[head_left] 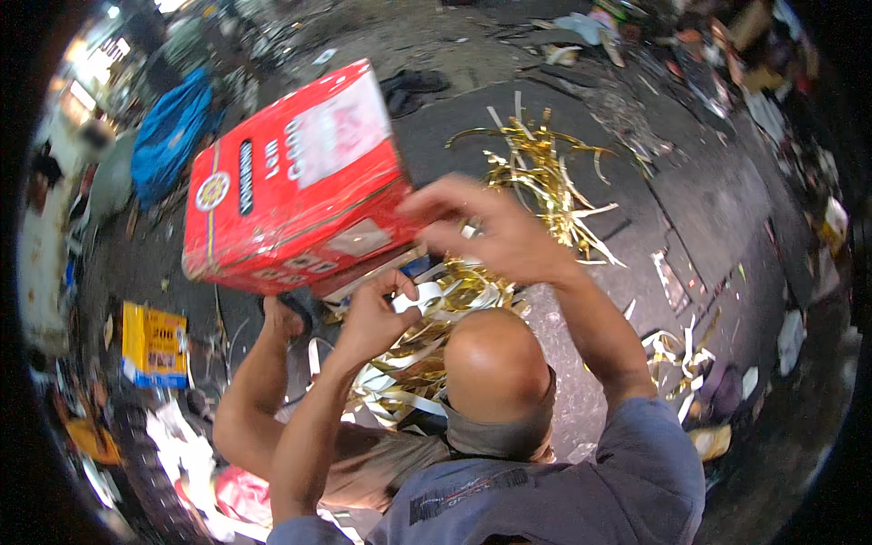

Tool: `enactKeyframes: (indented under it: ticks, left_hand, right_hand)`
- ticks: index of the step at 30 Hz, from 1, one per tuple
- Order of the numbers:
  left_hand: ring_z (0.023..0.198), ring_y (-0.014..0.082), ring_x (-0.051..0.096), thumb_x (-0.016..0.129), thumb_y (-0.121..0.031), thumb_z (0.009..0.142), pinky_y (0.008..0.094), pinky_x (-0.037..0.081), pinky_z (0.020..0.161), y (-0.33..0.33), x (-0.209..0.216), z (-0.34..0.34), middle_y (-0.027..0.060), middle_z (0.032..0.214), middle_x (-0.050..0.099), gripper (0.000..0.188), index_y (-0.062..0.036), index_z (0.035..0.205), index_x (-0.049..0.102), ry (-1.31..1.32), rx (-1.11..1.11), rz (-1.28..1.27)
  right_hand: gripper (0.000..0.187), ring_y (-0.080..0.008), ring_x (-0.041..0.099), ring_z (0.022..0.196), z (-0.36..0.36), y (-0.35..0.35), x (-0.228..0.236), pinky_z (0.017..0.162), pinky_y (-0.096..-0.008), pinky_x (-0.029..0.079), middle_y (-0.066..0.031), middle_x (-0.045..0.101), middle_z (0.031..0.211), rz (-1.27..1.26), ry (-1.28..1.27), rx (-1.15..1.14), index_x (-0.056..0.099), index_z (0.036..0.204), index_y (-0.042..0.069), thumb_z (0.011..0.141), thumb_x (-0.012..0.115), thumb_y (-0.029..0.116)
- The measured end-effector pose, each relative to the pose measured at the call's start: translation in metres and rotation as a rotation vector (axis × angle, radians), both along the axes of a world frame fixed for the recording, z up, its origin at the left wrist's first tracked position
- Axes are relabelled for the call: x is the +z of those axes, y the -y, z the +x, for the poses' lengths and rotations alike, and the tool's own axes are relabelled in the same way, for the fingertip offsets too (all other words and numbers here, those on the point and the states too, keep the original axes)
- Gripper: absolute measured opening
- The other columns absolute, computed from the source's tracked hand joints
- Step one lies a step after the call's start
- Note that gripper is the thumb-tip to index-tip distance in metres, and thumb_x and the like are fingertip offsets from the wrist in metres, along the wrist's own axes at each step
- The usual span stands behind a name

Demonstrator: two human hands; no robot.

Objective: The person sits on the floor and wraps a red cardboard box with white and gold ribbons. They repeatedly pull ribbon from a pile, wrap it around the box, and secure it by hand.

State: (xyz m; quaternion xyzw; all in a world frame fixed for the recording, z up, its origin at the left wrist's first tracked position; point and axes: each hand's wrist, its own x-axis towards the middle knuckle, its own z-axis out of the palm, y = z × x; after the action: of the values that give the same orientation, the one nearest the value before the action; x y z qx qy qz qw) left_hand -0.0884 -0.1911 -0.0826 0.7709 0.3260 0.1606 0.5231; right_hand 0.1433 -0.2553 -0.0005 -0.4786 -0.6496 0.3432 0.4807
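A large red cardboard box (300,173) with a whitish patch on top stands tilted just ahead of me. My left hand (372,318) is below its near edge, thumb and forefinger curled together on a white and gold strip (429,296). Close to the box's right corner is my right hand (481,227), blurred by motion, its fingers stretched out and apart from the thumb. Whether it touches the box I cannot tell. Under both hands a heap of shiny gold and white strips (400,372) lies around my bent leg.
Another tangle of gold strips (545,177) lies on the dark floor at the far right. A yellow and blue packet (154,343) is at the left, with a blue plastic sheet (171,136) beyond it. Scattered scraps (718,82) cover the right side. A knee (300,327) shows near the box.
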Motion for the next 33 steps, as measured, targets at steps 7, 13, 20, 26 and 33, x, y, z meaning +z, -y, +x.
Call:
enactKeyframes:
  ticks: [7,13,20,26,33]
  left_hand:
    - [0.074,0.0069,0.060,0.074,0.004,0.081,0.0248,0.056,0.073,-0.039,0.186,-0.044,-0.0021,0.079,0.061,0.017,-0.0047,0.090,0.062,0.109,0.098,-0.009]
    - [0.073,0.0043,0.058,0.070,-0.004,0.086,0.0213,0.044,0.065,-0.123,0.220,-0.140,-0.0037,0.078,0.062,0.007,-0.0046,0.091,0.064,0.031,0.250,0.325]
    - [0.114,0.0385,0.065,0.083,-0.015,0.070,0.0459,0.052,0.094,-0.190,0.179,-0.132,0.0192,0.122,0.069,0.041,-0.0071,0.109,0.074,-0.766,0.353,1.257]
    - [0.092,0.0259,0.072,0.081,-0.026,0.085,0.0392,0.057,0.082,-0.177,0.101,0.034,0.0161,0.105,0.074,0.049,-0.0024,0.125,0.065,0.255,0.082,0.540]
    - [0.082,0.0231,0.069,0.080,-0.021,0.084,0.0364,0.055,0.075,-0.166,0.078,0.051,0.0134,0.093,0.072,0.028,-0.0024,0.104,0.074,0.375,0.156,0.535]
  right_hand:
    - [0.030,-0.0036,0.057,0.062,-0.025,-0.034,0.015,0.053,-0.0213,0.043,0.0020,0.063,0.071,-0.418,-0.274,0.441,0.071,0.100,0.004,0.103,0.068,0.033]
    - [0.025,-0.0044,0.058,0.062,0.007,-0.079,0.069,0.053,-0.0222,0.043,0.0017,0.064,0.071,-0.313,0.035,0.279,0.072,0.099,0.002,0.099,0.072,0.027]
    - [0.030,-0.0286,0.073,0.075,0.001,-0.152,0.074,0.073,-0.0420,0.056,-0.0134,0.077,0.086,-0.032,0.679,-0.073,0.078,0.101,0.006,0.088,0.074,0.032]
    - [0.028,-0.0351,0.073,0.089,-0.017,-0.153,0.059,0.080,-0.0478,0.056,-0.0137,0.076,0.092,0.110,0.874,-0.384,0.078,0.101,0.013,0.083,0.078,0.035]
    - [0.026,-0.0313,0.068,0.093,-0.005,-0.128,0.058,0.080,-0.0448,0.054,-0.0096,0.070,0.092,0.194,0.879,-0.417,0.078,0.099,0.013,0.084,0.078,0.035]
